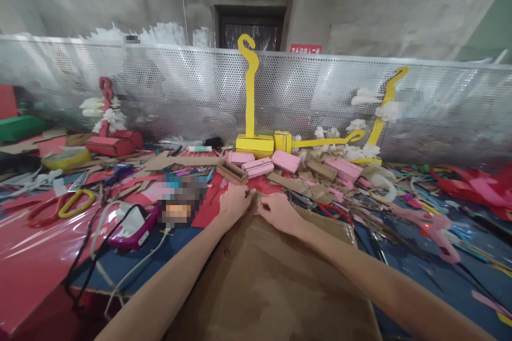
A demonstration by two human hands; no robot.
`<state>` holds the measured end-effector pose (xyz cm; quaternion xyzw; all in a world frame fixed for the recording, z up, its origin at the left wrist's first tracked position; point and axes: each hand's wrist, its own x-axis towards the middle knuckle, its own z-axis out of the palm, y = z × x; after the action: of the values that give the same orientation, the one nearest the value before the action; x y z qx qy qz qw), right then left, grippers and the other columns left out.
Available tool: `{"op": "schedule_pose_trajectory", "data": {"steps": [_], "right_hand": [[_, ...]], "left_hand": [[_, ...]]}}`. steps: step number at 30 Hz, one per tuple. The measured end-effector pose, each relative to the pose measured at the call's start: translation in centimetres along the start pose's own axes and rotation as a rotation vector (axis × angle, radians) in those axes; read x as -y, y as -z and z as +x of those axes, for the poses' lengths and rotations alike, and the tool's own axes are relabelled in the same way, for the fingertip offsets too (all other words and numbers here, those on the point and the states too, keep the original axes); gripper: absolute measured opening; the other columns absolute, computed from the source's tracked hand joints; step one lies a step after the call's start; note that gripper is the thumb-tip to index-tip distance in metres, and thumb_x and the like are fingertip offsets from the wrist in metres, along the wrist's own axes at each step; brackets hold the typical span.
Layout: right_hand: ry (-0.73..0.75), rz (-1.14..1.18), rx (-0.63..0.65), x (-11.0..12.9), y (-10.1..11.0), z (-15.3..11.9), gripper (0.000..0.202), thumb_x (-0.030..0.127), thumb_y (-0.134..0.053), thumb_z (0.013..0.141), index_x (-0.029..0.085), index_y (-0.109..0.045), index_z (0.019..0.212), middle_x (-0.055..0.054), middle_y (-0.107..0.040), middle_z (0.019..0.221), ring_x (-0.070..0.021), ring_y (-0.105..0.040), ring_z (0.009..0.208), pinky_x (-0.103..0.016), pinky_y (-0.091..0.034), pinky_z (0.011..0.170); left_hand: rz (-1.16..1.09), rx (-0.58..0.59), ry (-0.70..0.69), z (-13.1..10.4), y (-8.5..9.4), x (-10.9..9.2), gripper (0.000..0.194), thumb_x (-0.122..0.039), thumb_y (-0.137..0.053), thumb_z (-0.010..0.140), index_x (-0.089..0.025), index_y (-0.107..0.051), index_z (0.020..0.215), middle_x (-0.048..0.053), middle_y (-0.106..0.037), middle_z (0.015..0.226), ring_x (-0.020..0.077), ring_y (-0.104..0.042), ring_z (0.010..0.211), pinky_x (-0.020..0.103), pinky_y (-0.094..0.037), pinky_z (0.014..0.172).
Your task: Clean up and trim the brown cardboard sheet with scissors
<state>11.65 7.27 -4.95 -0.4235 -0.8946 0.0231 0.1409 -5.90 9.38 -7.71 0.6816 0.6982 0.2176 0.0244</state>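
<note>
A large brown cardboard piece (276, 277) lies in front of me, reaching to the bottom of the view. At its far edge my left hand (236, 203) has its fingers curled closed. Just to the right, my right hand (279, 213) is also closed, with thumb and index finger pinched. Both hands touch the cardboard's far edge, a small gap apart; what the fingertips hold is too small to make out. Beyond the hands sit small pink boxes (258, 168) and an open brown box (232, 172).
Yellow hook shapes on box bases (255, 145) and a red one (109, 145) stand by a perforated metal panel (192, 90). Scissors (78, 203), a purple-and-white device (134, 229) with cables, and a pink glue gun (434, 226) lie among scraps on the blue table (404, 277).
</note>
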Motion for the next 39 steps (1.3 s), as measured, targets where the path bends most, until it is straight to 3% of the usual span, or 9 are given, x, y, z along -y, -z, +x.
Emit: {"op": "schedule_pose_trajectory", "data": {"steps": [9,19,24,26,29,31,33,36,39], "right_hand": [[0.041,-0.06,0.025,-0.4,0.7,-2.0,0.021,0.017,-0.053,0.094,0.016,-0.07,0.082,-0.008,-0.073,0.08,-0.0172,-0.061,0.072,-0.029,-0.031,0.068],[0.044,-0.097,0.036,-1.4,0.9,-4.5,0.021,0.017,-0.052,0.096,0.018,-0.065,0.08,-0.003,-0.07,0.075,-0.016,-0.06,0.069,-0.029,-0.03,0.066],[0.059,-0.105,0.04,-2.2,1.6,-5.2,0.032,0.027,-0.044,0.104,0.021,-0.064,0.08,-0.004,-0.07,0.078,-0.0181,-0.062,0.072,-0.029,-0.036,0.071],[0.02,-0.098,0.004,-2.8,2.2,-5.5,0.034,0.038,-0.042,0.106,0.021,-0.064,0.087,-0.006,-0.07,0.086,-0.0205,-0.064,0.078,-0.031,-0.04,0.074],[0.002,-0.079,-0.081,-3.4,3.3,-5.4,0.041,0.052,-0.049,0.102,0.018,-0.058,0.123,-0.015,-0.065,0.126,-0.0271,-0.064,0.107,-0.036,-0.047,0.087],[0.111,-0.093,-0.07,-3.4,3.9,-4.7,0.056,0.051,-0.051,0.101,0.018,-0.044,0.146,-0.017,-0.05,0.151,-0.0301,-0.054,0.131,-0.041,-0.045,0.102],[0.281,-0.152,0.003,-3.2,4.1,-3.4,0.056,0.042,-0.049,0.104,0.02,-0.038,0.154,-0.016,-0.044,0.158,-0.03,-0.046,0.141,-0.044,-0.041,0.109],[0.504,-0.273,0.12,-2.7,3.8,-0.7,0.054,0.018,-0.048,0.1,0.018,-0.041,0.154,-0.016,-0.05,0.154,-0.0279,-0.051,0.137,-0.041,-0.044,0.102],[0.605,-0.332,0.175,-2.7,2.8,1.4,0.055,0.01,-0.054,0.092,0.015,-0.05,0.147,-0.018,-0.064,0.139,-0.0251,-0.062,0.123,-0.035,-0.047,0.091]], "left_hand": [[0.025,-0.002,-0.036,-0.2,0.1,-0.2,0.049,-0.059,-0.04,0.099,-0.025,-0.074,0.089,0.011,-0.079,0.093,0.0288,-0.074,0.088,0.034,-0.048,0.072],[0.023,-0.004,-0.062,-0.4,0.1,-0.6,0.05,-0.058,-0.04,0.1,-0.024,-0.074,0.085,0.011,-0.078,0.088,0.0283,-0.073,0.086,0.033,-0.047,0.071],[0.035,-0.012,-0.05,-0.5,0.2,-0.5,0.047,-0.051,-0.04,0.102,-0.023,-0.075,0.089,0.012,-0.078,0.092,0.0277,-0.073,0.086,0.034,-0.047,0.073],[0.043,-0.014,-0.033,-0.5,0.3,-0.5,0.047,-0.05,-0.039,0.102,-0.022,-0.075,0.09,0.013,-0.078,0.092,0.0274,-0.072,0.085,0.034,-0.047,0.073],[0.05,-0.014,-0.019,-0.5,0.2,-0.5,0.048,-0.052,-0.039,0.101,-0.021,-0.075,0.089,0.014,-0.077,0.092,0.0283,-0.072,0.085,0.035,-0.046,0.073],[0.051,-0.011,-0.019,-0.5,0.2,-0.5,0.05,-0.052,-0.038,0.101,-0.021,-0.075,0.089,0.015,-0.077,0.093,0.0293,-0.072,0.086,0.036,-0.047,0.073],[0.054,-0.001,-0.021,-0.5,0.1,-0.4,0.051,-0.052,-0.036,0.102,-0.021,-0.075,0.091,0.016,-0.077,0.094,0.0304,-0.073,0.088,0.037,-0.047,0.074],[0.062,0.022,-0.024,-0.4,0.1,-0.1,0.051,-0.052,-0.034,0.103,-0.021,-0.074,0.097,0.016,-0.077,0.094,0.0301,-0.073,0.088,0.036,-0.048,0.075],[0.076,0.036,-0.015,-0.4,0.0,0.1,0.054,-0.05,-0.029,0.105,-0.02,-0.074,0.101,0.016,-0.077,0.096,0.0283,-0.073,0.088,0.035,-0.048,0.076]]}}
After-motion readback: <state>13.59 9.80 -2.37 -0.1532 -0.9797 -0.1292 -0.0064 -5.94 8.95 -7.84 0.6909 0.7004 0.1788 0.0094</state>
